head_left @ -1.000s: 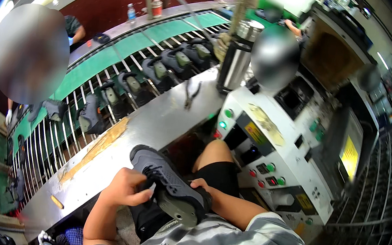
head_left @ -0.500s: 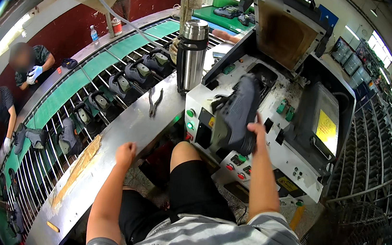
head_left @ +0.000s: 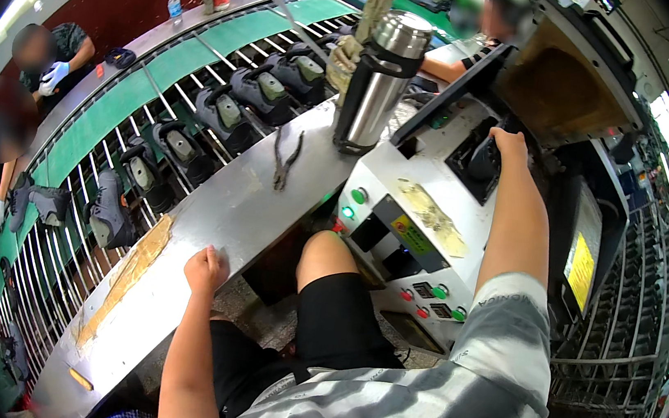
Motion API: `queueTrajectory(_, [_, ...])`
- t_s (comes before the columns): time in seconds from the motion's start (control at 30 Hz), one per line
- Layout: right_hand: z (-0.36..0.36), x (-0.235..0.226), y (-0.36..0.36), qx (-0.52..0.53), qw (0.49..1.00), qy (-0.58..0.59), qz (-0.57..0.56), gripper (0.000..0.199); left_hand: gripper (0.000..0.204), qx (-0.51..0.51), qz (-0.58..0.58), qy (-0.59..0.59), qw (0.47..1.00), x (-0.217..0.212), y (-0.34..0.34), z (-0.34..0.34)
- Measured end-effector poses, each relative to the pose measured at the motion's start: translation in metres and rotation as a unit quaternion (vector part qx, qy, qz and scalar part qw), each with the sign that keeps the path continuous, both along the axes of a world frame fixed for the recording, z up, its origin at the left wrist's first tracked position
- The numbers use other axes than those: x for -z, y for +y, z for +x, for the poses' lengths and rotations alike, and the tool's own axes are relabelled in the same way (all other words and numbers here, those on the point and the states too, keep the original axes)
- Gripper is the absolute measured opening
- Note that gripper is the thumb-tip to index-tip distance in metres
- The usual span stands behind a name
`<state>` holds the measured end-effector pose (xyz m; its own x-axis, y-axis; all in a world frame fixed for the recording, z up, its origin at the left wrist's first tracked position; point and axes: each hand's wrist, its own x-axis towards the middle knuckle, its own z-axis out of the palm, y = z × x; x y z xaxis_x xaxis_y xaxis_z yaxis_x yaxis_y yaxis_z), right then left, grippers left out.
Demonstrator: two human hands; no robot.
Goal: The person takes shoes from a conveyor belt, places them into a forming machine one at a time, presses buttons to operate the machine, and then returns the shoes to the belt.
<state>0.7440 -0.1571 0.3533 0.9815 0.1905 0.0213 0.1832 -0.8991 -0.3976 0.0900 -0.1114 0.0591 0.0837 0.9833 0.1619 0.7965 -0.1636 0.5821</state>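
— Changed since half a second ago? Right hand gone deeper into the white machine, now up in the dark recess under the raised brown lid. Dark shoe, earlier standing tall and plain on the machine top, now mostly sunk in that recess.

— And the left hand? Same spot on the near edge of the steel bench, fingers curled in loosely, resting on the metal, holding nothing.

— Grip on the right? Fingers bent over the top of the shoe, touching it; whether clamped or merely pressing, cannot tell.

— Look of the shoe? Black or dark grey, only a rounded upper part showing, the rest hidden in shadow inside the recess.

— Around it? Recess walls tight on both sides, lid tilted back above. Steel flask upright at the machine's left corner, just beside the opening. Green and red buttons on the slanted front panel, above the bare knee.

— Room on the bench? Pliers lying between flask and left hand, well apart from both. Long brown patch left of the hand. Otherwise bare metal along the near edge.

— Beyond the bench? Wire rack conveyor carrying a row of dark shoes on green lasts, then a green belt. Other people in gloves at the far left.
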Motion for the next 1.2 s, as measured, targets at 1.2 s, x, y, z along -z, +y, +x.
queueTrajectory(1.2, [-0.168, 0.129, -0.297, -0.208, 0.94, -0.248, 0.11, 0.026, 0.073, 0.168, -0.506, -0.601, 0.595, -0.071, -0.034, 0.312])
